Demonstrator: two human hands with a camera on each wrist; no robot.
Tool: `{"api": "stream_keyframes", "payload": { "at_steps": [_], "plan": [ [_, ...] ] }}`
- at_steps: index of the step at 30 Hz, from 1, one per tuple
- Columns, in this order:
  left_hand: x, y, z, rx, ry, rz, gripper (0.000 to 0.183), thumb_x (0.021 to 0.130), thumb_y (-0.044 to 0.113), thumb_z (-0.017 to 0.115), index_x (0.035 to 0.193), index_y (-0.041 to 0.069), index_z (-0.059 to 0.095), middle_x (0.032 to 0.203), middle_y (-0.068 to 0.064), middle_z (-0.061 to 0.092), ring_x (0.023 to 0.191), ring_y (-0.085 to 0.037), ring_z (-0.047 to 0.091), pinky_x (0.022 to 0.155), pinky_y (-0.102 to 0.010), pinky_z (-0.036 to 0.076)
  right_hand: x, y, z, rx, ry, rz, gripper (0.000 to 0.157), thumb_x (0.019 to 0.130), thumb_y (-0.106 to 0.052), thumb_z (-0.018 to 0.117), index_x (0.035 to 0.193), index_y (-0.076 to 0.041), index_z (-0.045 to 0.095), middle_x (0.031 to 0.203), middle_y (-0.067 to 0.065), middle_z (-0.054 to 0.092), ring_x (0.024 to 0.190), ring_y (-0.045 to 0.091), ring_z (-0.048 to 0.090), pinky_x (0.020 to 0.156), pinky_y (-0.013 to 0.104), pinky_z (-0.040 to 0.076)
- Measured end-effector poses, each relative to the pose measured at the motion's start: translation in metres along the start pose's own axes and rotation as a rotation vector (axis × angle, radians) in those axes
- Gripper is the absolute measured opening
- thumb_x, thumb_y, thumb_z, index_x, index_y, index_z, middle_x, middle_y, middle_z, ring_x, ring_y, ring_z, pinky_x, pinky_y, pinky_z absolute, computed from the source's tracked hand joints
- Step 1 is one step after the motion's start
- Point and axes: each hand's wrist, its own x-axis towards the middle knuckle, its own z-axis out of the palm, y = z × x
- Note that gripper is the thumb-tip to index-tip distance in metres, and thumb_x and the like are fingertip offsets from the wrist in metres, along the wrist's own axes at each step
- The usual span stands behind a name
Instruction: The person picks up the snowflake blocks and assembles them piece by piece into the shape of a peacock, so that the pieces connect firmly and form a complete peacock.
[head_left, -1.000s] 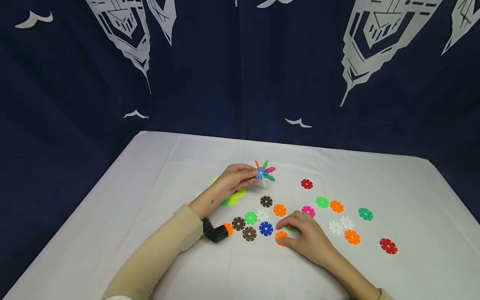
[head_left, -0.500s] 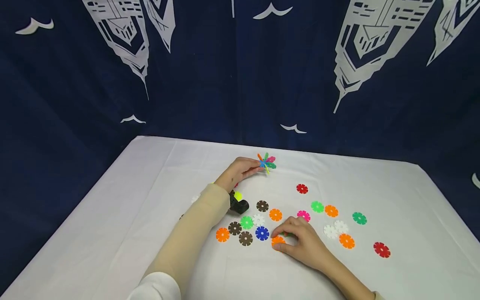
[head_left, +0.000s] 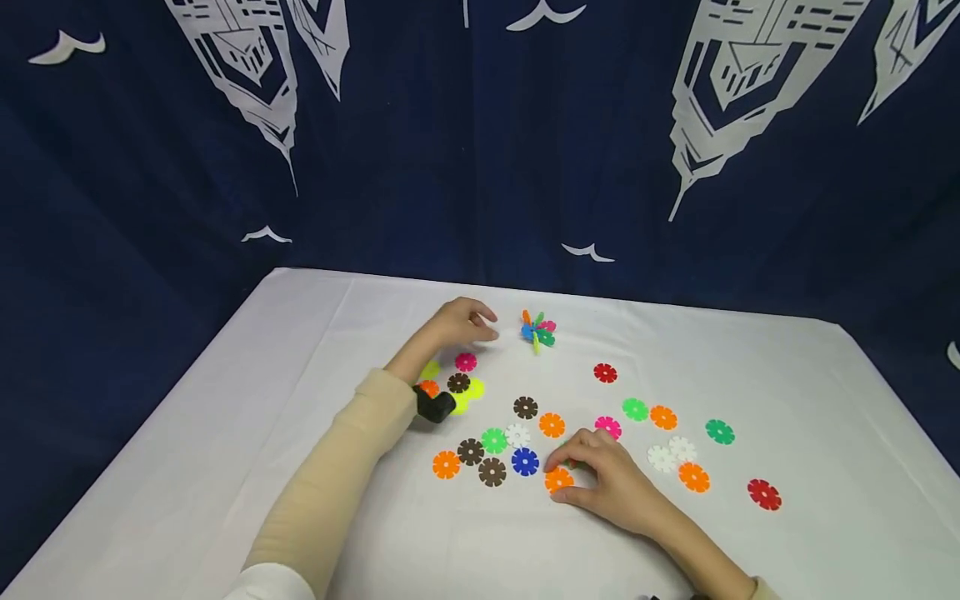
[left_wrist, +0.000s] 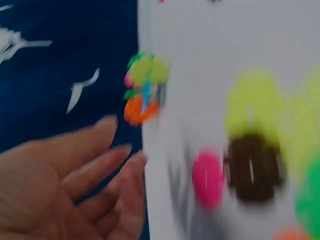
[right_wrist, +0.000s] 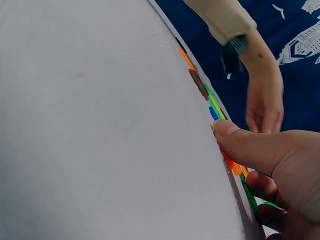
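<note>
A joined cluster of colourful plastic snowflake discs (head_left: 537, 332), with a blue one among orange, green and pink, stands at the far middle of the table in the head view. My left hand (head_left: 459, 323) is just left of it, fingers loosely bent and holding nothing. In the left wrist view a gap shows between that hand (left_wrist: 85, 180) and the blurred cluster (left_wrist: 145, 90). My right hand (head_left: 615, 483) rests low at the front, thumb and forefinger apart around an orange snowflake disc (head_left: 558, 480) lying flat. A green disc is mostly hidden under its fingers.
Loose discs lie scattered on the white cloth (head_left: 465, 542): a blue disc (head_left: 525, 462) and brown disc (head_left: 492, 472) left of my right hand, a red disc (head_left: 764, 495) far right. A pink disc (head_left: 466, 362) lies below my left hand. A dark blue curtain (head_left: 420, 167) hangs behind.
My left hand carried the cluster slightly away and to the right, let go of it and drew back to the left. The right hand has stayed by the orange disc.
</note>
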Motion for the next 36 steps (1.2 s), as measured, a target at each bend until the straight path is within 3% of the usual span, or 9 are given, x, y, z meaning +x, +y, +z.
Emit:
{"api": "stream_keyframes", "payload": {
  "at_steps": [3,6,13,19,24,27,30,33,36],
  "plan": [
    [-0.018,-0.024,-0.018,-0.042,-0.108,0.025,0.031,0.081,0.01,0.072,0.111,0.001,0.066,0.088,-0.007,0.057,0.08,-0.019,0.049,0.068,-0.025,0.043,0.001,0.0,0.0,0.003,0.022,-0.02,0.029,0.072,-0.027,0.082,0.095,-0.031,0.065,0.093,-0.017,0.055,0.088,0.008,0.047,0.075,0.03,0.04],
    [-0.028,-0.045,-0.019,-0.067,-0.143,0.043,0.03,0.079,0.009,0.074,0.108,0.002,0.068,0.088,-0.006,0.056,0.081,-0.019,0.047,0.071,-0.025,0.042,0.002,0.0,0.002,0.018,0.042,-0.023,0.029,0.071,-0.025,0.082,0.094,-0.031,0.064,0.091,-0.018,0.055,0.085,0.008,0.047,0.073,0.029,0.038],
    [-0.029,-0.049,-0.001,-0.004,-0.026,0.045,0.022,0.075,0.015,0.08,0.092,0.01,0.067,0.089,-0.004,0.054,0.087,-0.021,0.046,0.076,-0.028,0.041,0.0,0.006,0.003,0.042,0.081,-0.051,0.031,0.071,-0.023,0.083,0.094,-0.03,0.064,0.085,-0.017,0.055,0.082,0.008,0.046,0.071,0.029,0.036],
    [-0.036,-0.055,-0.004,-0.144,0.026,0.023,0.017,0.077,0.007,0.077,0.087,0.004,0.065,0.079,-0.006,0.058,0.072,-0.02,0.049,0.065,-0.025,0.043,0.001,0.008,0.005,0.071,0.086,-0.058,0.033,0.069,-0.018,0.084,0.093,-0.028,0.063,0.087,-0.017,0.057,0.083,0.009,0.048,0.073,0.028,0.038],
    [-0.056,-0.053,-0.006,-0.267,0.03,0.01,0.013,0.082,0.006,0.071,0.094,0.001,0.069,0.079,-0.006,0.063,0.069,-0.018,0.054,0.063,-0.023,0.047,0.0,0.006,0.005,0.148,0.062,0.026,0.028,0.072,-0.017,0.082,0.094,-0.026,0.066,0.079,-0.013,0.055,0.076,0.012,0.048,0.067,0.025,0.041],
    [-0.081,-0.042,0.002,-0.41,-0.022,0.009,0.016,0.087,0.006,0.066,0.1,-0.003,0.068,0.083,-0.007,0.066,0.071,-0.017,0.06,0.067,-0.026,0.053,-0.001,0.004,0.005,0.211,0.044,0.079,0.026,0.075,-0.019,0.08,0.098,-0.023,0.069,0.078,-0.011,0.056,0.075,0.013,0.05,0.065,0.025,0.043],
    [-0.11,-0.029,0.02,-0.614,-0.137,-0.004,0.018,0.088,0.005,0.064,0.101,-0.007,0.065,0.085,-0.012,0.068,0.073,-0.019,0.065,0.072,-0.031,0.055,0.0,-0.001,0.004,0.299,0.046,0.129,0.025,0.078,-0.015,0.077,0.102,-0.017,0.069,0.079,-0.006,0.058,0.071,0.014,0.051,0.062,0.024,0.044],
    [-0.134,-0.019,0.042,-0.772,-0.256,-0.028,0.018,0.088,0.004,0.064,0.101,-0.008,0.063,0.085,-0.016,0.068,0.074,-0.021,0.068,0.072,-0.033,0.055,-0.001,-0.009,0.002,0.5,0.044,0.242,0.025,0.082,-0.008,0.072,0.106,-0.005,0.067,0.081,0.004,0.061,0.067,0.017,0.055,0.062,0.022,0.049],
    [-0.148,-0.012,0.062,-0.849,-0.309,-0.054,0.019,0.087,0.002,0.064,0.103,-0.009,0.064,0.087,-0.018,0.068,0.075,-0.022,0.068,0.072,-0.032,0.055,-0.003,-0.019,0.002,0.698,0.042,0.367,0.026,0.086,-0.005,0.066,0.109,0.007,0.061,0.087,0.015,0.065,0.071,0.022,0.063,0.07,0.025,0.054]
  ]
}}
